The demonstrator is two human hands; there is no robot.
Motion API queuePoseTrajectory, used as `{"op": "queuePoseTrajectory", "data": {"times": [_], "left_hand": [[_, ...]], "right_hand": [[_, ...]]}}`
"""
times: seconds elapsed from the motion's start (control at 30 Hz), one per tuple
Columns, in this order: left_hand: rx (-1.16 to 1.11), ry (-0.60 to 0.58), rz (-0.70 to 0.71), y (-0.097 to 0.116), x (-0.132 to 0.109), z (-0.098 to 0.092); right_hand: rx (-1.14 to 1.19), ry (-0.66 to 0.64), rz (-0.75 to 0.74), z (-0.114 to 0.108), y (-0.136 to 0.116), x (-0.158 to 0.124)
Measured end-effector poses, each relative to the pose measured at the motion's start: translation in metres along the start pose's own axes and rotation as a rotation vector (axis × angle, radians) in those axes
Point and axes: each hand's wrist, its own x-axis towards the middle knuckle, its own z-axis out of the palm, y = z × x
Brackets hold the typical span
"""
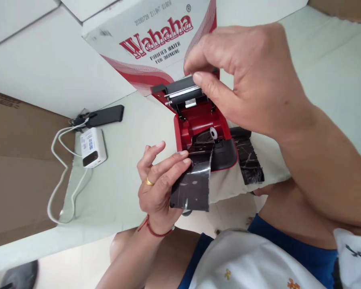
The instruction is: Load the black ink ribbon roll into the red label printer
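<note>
A small red and black device with rollers, like a mini label printer (185,130), stands on the table near its front edge. Its hinged lid (183,84) is tilted up, and my right hand (243,76) pinches the upper edge between thumb and fingers. A strip of glossy black film (195,180) runs out of the open bay and hangs over the front. My left hand (164,176) holds this strip at its left side, fingers on top; the thumb is hidden. Inside the bay, a white spool end (213,133) shows beside the film.
Another piece of black film (249,158) lies right of the device at the table edge. Behind stands a Wahaha water carton (156,40). To the left are a white power bank (93,146) with a looped white cable (52,180), a black phone-like object (106,115) and a brown cardboard box (21,168).
</note>
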Motion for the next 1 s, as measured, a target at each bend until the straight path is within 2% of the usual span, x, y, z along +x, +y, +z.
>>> {"op": "queuePoseTrajectory", "data": {"times": [0.1, 0.2, 0.27, 0.4, 0.53, 0.73, 1.0], "left_hand": [[0.009, -0.061, 0.025, -0.002, -0.002, 0.001], [0.023, -0.127, 0.072, -0.004, -0.008, 0.004], [0.032, -0.126, 0.112, -0.004, -0.01, 0.006], [0.085, -0.122, 0.152, -0.001, -0.009, 0.01], [0.131, -0.14, 0.159, 0.004, -0.005, 0.01], [0.143, -0.14, 0.204, 0.005, -0.005, 0.008], [0.131, -0.144, 0.204, 0.003, -0.005, 0.007]], "right_hand": [[-0.098, -0.078, 0.01, -0.003, -0.009, -0.004], [-0.108, -0.348, -0.005, 0.004, -0.016, -0.005], [-0.095, -0.505, 0.0, 0.014, -0.018, -0.003], [-0.079, -0.641, 0.059, 0.033, -0.016, 0.003], [-0.025, -0.651, 0.047, 0.038, -0.008, 0.006], [0.191, -0.504, 0.097, 0.036, 0.002, 0.006], [0.01, -0.62, 0.091, 0.04, -0.007, 0.005]]}}
